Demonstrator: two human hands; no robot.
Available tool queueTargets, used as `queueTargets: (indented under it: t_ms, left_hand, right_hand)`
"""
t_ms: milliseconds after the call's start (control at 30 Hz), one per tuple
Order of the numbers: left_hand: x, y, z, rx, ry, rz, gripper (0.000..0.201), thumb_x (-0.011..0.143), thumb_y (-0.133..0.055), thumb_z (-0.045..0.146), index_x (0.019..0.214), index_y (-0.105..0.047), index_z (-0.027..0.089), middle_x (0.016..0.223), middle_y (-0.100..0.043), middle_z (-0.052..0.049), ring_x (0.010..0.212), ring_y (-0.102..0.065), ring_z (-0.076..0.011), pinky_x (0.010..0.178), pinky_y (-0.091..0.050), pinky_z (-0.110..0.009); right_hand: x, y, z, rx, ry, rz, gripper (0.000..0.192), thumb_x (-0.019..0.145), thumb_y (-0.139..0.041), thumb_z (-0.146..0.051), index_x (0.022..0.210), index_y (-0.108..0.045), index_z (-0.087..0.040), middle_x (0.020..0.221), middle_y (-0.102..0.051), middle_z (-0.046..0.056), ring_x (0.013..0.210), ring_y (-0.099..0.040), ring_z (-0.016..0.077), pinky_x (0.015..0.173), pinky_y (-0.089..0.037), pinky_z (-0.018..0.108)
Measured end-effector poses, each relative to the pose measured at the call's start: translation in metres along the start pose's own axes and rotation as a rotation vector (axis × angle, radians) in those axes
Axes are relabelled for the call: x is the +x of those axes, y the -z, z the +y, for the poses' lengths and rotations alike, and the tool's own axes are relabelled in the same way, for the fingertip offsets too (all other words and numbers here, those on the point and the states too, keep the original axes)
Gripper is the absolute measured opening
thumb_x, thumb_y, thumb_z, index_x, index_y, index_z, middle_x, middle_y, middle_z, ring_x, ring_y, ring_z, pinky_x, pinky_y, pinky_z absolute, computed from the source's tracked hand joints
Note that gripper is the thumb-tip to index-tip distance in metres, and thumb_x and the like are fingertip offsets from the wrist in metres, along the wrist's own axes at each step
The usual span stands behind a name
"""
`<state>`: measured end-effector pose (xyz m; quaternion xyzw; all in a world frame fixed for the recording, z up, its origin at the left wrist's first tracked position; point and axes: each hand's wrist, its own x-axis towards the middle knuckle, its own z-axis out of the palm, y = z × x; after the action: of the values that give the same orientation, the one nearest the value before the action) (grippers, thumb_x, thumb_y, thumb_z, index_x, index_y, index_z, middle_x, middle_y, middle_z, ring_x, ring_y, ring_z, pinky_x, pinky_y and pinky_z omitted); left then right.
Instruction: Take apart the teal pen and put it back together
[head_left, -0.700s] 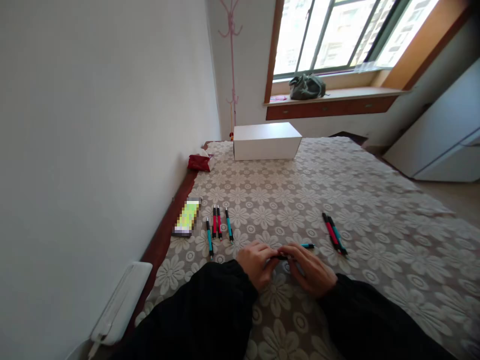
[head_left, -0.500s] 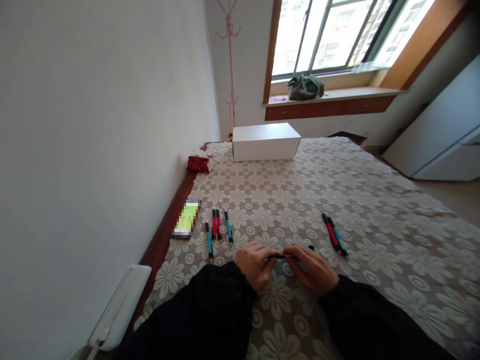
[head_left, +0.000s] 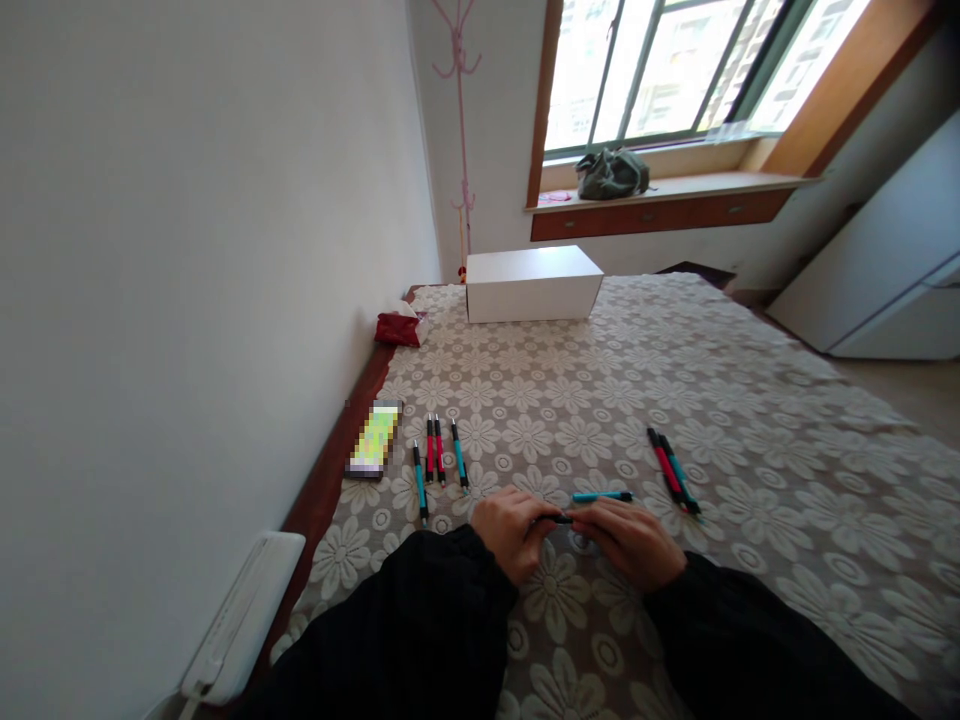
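My left hand [head_left: 508,531] and my right hand [head_left: 628,542] meet low over the flowered lace cloth [head_left: 600,400], both pinching a small black pen part [head_left: 559,518] between the fingertips. A teal pen barrel [head_left: 601,496] lies on the cloth just beyond my right hand. Left of my hands lie several pens in a row [head_left: 439,455], teal and red with black ends. To the right, a red pen and a teal pen [head_left: 673,470] lie side by side.
A phone [head_left: 373,438] lies near the cloth's left edge by the wall. Farther back stand a white box [head_left: 532,283] and a red packet [head_left: 398,327]. A white device [head_left: 244,610] sits low at the left. A grey bag [head_left: 612,173] rests on the window sill.
My hands have shifted slightly toward me, uncovering the teal pen barrel on the cloth beyond my right hand. The view has barely moved.
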<state>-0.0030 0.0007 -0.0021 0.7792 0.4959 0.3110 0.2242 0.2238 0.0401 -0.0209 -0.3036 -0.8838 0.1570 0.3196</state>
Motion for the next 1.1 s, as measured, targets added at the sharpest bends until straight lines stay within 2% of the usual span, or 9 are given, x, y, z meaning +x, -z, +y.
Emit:
queueTargets:
  t_ms: [133,367,733,1100]
  left_hand:
    - [-0.0004,-0.0024,-0.0031,-0.011,-0.031,-0.006,0.019,0.093,-0.063,0.026,0.106,-0.077,0.024,0.102,-0.078,-0.003,0.093,-0.070,-0.0207,0.083,-0.055,-0.033]
    - [-0.0007,-0.0035,-0.0036,-0.005,-0.073,-0.022,0.020,0.094,-0.062,0.025,0.107,-0.076,0.022,0.102,-0.078,-0.003,0.092,-0.070,-0.0211,0.084,-0.056,-0.034]
    - [0.0000,-0.0029,-0.0055,-0.020,-0.123,-0.042,0.022,0.097,-0.059,0.026,0.111,-0.075,0.021,0.106,-0.078,-0.004,0.093,-0.070,-0.0206,0.088,-0.056,-0.034]
    - [-0.0005,-0.0002,-0.0007,-0.008,-0.095,-0.012,0.022,0.094,-0.061,0.025,0.110,-0.075,0.021,0.102,-0.078,-0.003,0.093,-0.069,-0.0212,0.085,-0.057,-0.034]
  right_hand:
    - [-0.0010,-0.0001,-0.0008,0.001,-0.005,0.008,0.026,0.104,-0.049,-0.030,0.105,-0.075,-0.025,0.080,-0.075,0.004,0.073,-0.073,0.0181,0.070,-0.060,0.028]
    - [-0.0034,-0.0023,0.0003,0.002,-0.033,-0.002,0.024,0.104,-0.050,-0.032,0.103,-0.072,-0.023,0.091,-0.078,0.004,0.079,-0.076,0.0186,0.070,-0.060,0.026]
    - [-0.0013,0.0000,-0.0036,0.031,0.018,-0.007,0.021,0.104,-0.051,-0.030,0.103,-0.070,-0.022,0.086,-0.076,0.003,0.076,-0.075,0.0177,0.070,-0.060,0.026]
    - [0.0032,0.0036,-0.0076,-0.030,0.056,0.035,0.021,0.106,-0.049,-0.030,0.107,-0.068,-0.022,0.085,-0.074,0.003,0.074,-0.074,0.0165,0.069,-0.059,0.025]
